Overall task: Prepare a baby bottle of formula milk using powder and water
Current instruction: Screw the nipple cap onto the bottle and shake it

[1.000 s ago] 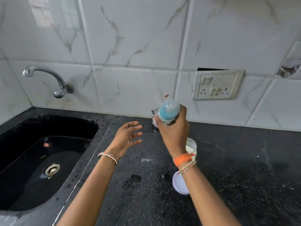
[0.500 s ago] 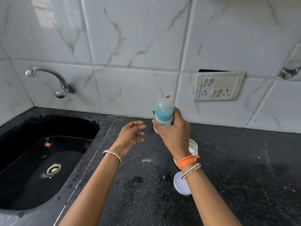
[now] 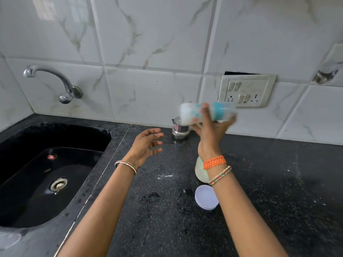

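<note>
Shaking bottle (image 3: 207, 113) sideways, right hand (image 3: 209, 133) clamped round it; left hand (image 3: 146, 143) spread, holding nothing. Could slip, hitting steel cup (image 3: 180, 129) or open powder tub (image 3: 201, 170).

Black sink (image 3: 46, 182), tap (image 3: 53, 80), switchboard (image 3: 246, 90).

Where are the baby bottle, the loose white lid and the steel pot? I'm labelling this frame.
baby bottle (image 3: 191, 113): head view, white body.
white lid (image 3: 206, 197): head view, centre.
steel pot (image 3: 179, 129): head view, side wall.
</note>
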